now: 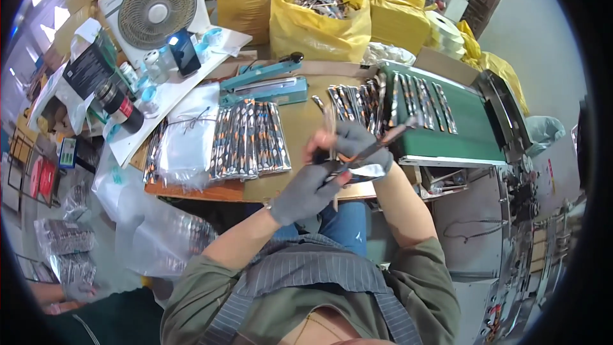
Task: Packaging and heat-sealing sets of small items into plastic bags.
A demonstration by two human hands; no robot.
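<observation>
Both my hands wear grey gloves and are close together above the near edge of the table, a little blurred. My left hand [305,193] is closed around the lower end of some slim dark packets [375,148] with orange marks, which slant up to the right. My right hand [351,140], its fingertips bare, is closed on the same cluster. A thin tan stick-like piece [330,120] stands upright between the hands; whether it is wrapped I cannot tell. On the table to the left lies a row of similar packets [250,140], and a looser pile [354,102] lies beyond my right hand.
A green conveyor belt [469,129] on the right carries several packets. At the back left of the table is a teal bag sealer [265,86]; clear plastic bags [188,134] lie nearer. Beyond stands a yellow sack [319,35] of packets. Another person's gloved hand [80,291] shows lower left.
</observation>
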